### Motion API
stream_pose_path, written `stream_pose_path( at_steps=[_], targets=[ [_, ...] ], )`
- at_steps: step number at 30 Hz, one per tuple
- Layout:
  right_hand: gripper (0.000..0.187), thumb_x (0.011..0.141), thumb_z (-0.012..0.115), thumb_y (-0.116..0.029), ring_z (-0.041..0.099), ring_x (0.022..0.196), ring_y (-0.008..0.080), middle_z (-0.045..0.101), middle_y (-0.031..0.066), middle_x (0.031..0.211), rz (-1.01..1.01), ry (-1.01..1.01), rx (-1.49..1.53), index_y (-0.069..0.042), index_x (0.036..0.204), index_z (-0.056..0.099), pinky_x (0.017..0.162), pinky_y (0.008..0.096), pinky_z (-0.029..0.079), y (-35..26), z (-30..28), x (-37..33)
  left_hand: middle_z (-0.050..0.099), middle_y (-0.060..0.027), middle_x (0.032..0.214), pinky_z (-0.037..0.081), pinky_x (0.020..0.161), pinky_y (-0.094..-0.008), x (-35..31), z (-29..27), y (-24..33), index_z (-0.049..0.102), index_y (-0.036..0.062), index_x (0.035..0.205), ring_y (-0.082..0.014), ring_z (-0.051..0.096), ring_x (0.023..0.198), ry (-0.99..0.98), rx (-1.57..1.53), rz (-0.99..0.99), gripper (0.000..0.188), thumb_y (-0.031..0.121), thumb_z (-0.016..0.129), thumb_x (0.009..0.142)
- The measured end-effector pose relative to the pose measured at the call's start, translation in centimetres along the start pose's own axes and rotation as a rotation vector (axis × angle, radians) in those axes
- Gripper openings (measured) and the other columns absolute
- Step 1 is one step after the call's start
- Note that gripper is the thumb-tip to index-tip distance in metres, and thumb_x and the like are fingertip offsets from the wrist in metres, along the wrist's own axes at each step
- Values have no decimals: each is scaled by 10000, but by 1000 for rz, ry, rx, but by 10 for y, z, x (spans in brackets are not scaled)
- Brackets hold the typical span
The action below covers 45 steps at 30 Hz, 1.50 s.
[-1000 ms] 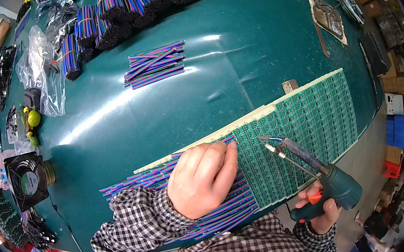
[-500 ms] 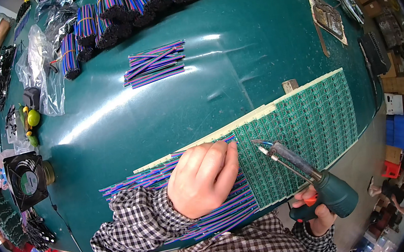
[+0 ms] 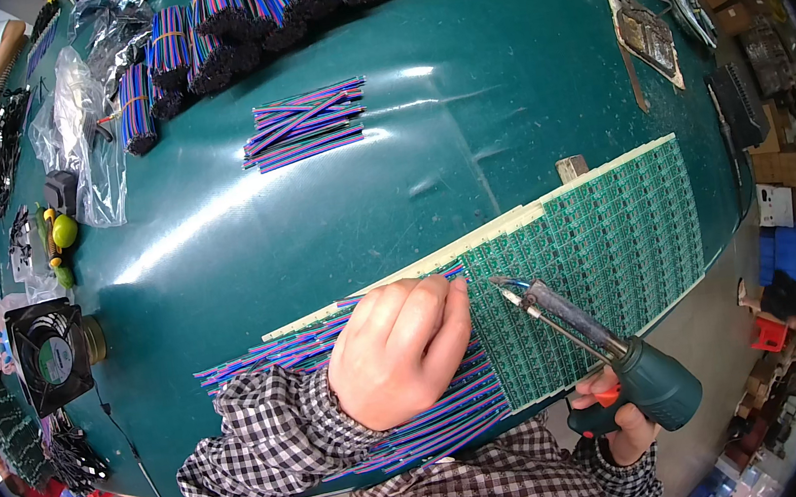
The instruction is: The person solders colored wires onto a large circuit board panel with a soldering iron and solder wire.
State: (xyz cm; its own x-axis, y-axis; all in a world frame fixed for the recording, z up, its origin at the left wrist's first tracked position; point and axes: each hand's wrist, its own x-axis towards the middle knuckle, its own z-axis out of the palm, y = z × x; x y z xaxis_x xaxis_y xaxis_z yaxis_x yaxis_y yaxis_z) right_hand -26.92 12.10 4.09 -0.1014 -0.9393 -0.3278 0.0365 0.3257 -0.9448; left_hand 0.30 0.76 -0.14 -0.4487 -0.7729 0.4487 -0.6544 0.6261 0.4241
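My left hand [image 3: 396, 353] is closed in a pinch on a short blue, pink and black ribbon cable [image 3: 452, 271], its end at the edge of a green circuit board panel [image 3: 607, 253]. My fingers hide most of that cable. More ribbon cables [image 3: 453, 416] lie in a row along the panel's left side, partly under my hand and sleeve. In my right hand [image 3: 631, 433] is a dark green soldering gun [image 3: 663, 385] with an orange trigger. Its tip [image 3: 497, 281] points left, over the boards just right of my left fingertips.
A small pile of ribbon cables [image 3: 308, 125] lies farther back, with banded cable bundles [image 3: 220, 12] behind. At left stand a black fan [image 3: 51, 356] and clear plastic bags [image 3: 86, 138]. A wooden block [image 3: 571, 168] touches the panel's far edge; a grimy tray [image 3: 646, 39] lies far right.
The soldering gun has shifted very slightly left in my right hand. My left hand stays almost in place. In the right background, a person has moved.
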Motion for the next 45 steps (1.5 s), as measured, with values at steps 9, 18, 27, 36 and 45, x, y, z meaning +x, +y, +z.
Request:
stream_pose_path(
  at_steps=[9,18,27,36,45],
  targets=[
    [587,918,748,-428,746,807,287,712,219,982,-17,22,3,115,1105,626,789,389,623,3,-2,1,634,-130,1007,543,726,-354,6,-1,0,711,-63,1091,-251,648,863,-45,-37,-17,368,57,693,743],
    [580,921,754,-412,746,810,287,711,220,988,-7,14,32,119,1117,626,775,383,632,2,-2,1,631,-116,997,521,702,-351,6,-1,-3,716,-52,1079,-242,627,830,-54,-101,-48,362,54,689,734],
    [577,918,757,-417,746,824,277,716,224,1010,42,-1,53,112,1112,631,769,375,633,1,-3,0,635,-110,995,522,701,-346,5,0,-3,722,-43,1062,-238,630,822,-36,-109,-53,342,44,693,733],
    [599,870,829,-410,722,1012,271,704,226,1151,83,-48,150,46,1213,648,875,402,599,6,-13,-2,635,-109,998,523,705,-347,7,0,-2,719,-47,1067,-235,631,833,-46,-86,-41,340,51,692,742],
    [611,884,810,-416,710,1059,336,716,217,1113,22,-59,137,77,1205,647,923,441,596,11,-14,0,639,-111,1008,524,702,-349,6,-1,-1,717,-46,1074,-232,639,848,-51,-34,-19,349,63,690,743]
  ],
)
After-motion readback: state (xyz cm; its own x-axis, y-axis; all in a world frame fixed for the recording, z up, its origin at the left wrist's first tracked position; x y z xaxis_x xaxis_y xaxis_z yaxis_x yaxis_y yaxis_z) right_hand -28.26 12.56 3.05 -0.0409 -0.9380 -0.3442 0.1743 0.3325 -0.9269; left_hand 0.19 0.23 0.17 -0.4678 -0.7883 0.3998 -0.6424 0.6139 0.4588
